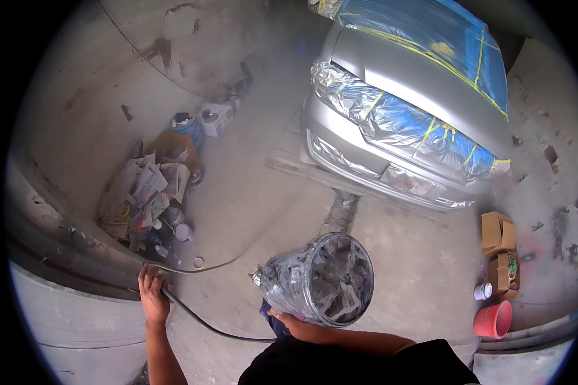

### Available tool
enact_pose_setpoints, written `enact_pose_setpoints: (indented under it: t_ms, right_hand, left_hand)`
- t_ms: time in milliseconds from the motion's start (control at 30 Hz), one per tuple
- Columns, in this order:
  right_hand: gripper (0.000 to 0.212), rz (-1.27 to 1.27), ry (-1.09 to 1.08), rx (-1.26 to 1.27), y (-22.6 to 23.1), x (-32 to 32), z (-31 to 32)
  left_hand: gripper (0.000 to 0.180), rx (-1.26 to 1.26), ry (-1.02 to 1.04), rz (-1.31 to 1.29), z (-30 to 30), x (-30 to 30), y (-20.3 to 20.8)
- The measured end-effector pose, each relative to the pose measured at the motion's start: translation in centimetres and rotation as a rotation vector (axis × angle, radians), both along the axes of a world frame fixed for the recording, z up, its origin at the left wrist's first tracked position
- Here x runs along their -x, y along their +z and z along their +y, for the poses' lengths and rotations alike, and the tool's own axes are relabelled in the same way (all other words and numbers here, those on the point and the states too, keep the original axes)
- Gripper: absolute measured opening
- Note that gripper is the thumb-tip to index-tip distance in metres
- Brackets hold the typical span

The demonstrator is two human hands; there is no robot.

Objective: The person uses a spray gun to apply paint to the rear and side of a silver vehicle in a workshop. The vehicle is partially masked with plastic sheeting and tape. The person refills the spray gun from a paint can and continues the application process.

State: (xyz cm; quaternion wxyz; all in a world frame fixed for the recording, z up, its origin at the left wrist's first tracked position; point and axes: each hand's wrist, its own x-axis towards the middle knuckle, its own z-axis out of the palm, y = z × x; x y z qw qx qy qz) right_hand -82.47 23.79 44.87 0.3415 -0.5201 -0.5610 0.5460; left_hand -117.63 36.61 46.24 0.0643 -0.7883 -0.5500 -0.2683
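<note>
My right hand (295, 324) is closed beneath a spray gun with a large paint cup (286, 279). The cup is smeared with silver-grey paint and its round lid faces up; a small metal part juts out on its left. The cup hides the gun's body and most of my fingers. At the lower left, my left hand (153, 296) is wrapped round a dark hose (205, 328). From there one stretch runs back toward my waist, another curves away over the floor. Ahead at the upper right stands a silver car (398, 70), partly masked with plastic film (392, 115) and yellow tape.
To the left, a heap of papers (149, 183), cans and bottles lies beside a blue bucket (187, 127) and a white box (215, 119). Cardboard boxes (498, 232), a white can (483, 291) and a red bucket (493, 319) line the right side. Haze hangs by the car.
</note>
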Motion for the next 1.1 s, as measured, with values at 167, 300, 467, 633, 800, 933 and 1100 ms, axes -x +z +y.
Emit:
enact_pose_setpoints:
  t_ms: [167, 300, 467, 633, 800, 933, 1100]
  right_hand:
    - [0.032, -0.227, 0.136, -0.44, -17.0, 3.3, 8.5]
    - [0.031, -0.173, 0.111, -0.523, -11.0, 4.0, 17.2]
    - [0.031, 0.045, 0.042, -0.418, -2.2, 3.1, 27.0]
    - [0.031, 0.112, -0.014, -0.422, -0.8, 5.2, 35.3]
    - [0.032, 0.121, -0.103, -0.4, -1.7, 7.9, 42.7]
    - [0.032, 0.105, -0.213, -0.36, -2.2, 10.4, 48.9]
    - [0.033, 0.108, -0.35, -0.348, -1.4, 13.7, 56.3]
  left_hand:
    - [0.015, -0.001, -0.036, -0.009, 13.1, -1.8, 1.0]
    - [0.017, -0.048, -0.05, 0.014, 20.2, -1.4, 3.7]
    - [0.022, -0.088, -0.075, -0.079, 29.2, -2.2, 5.6]
    - [0.023, -0.045, -0.199, -0.195, 37.5, -3.2, 6.0]
    - [0.021, 0.005, -0.393, -0.315, 47.2, -2.6, 4.5]
    - [0.015, -0.053, -0.472, -0.378, 55.4, -1.7, 2.7]
    - [0.016, 0.026, -0.564, -0.431, 63.7, -0.3, 3.4]
